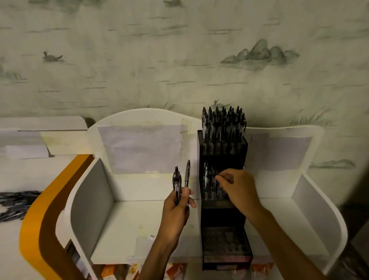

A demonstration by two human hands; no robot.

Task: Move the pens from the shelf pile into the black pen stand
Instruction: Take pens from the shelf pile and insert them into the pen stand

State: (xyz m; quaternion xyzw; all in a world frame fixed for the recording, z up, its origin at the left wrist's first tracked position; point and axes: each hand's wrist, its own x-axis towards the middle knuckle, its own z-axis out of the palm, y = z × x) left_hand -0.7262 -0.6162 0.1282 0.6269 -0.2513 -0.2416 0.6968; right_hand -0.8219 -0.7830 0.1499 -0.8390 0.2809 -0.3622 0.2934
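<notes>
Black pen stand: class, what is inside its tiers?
The black pen stand has its top tier packed with upright pens. The middle tier holds some, partly covered by the right hand. The lowest tier looks empty.

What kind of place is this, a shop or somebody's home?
Probably a stationery shop display, though I can't be sure: a tiered black pen stand packed with matching pens, a loose pen pile on the neighbouring shelf, and white display bins against the wallpaper.

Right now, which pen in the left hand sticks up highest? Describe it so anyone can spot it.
Find the black pen stand between the two white shelf bays. Just left of it the left hand holds a few dark pens. The one nearest the stand leans right, apart from the bunched others.
</notes>
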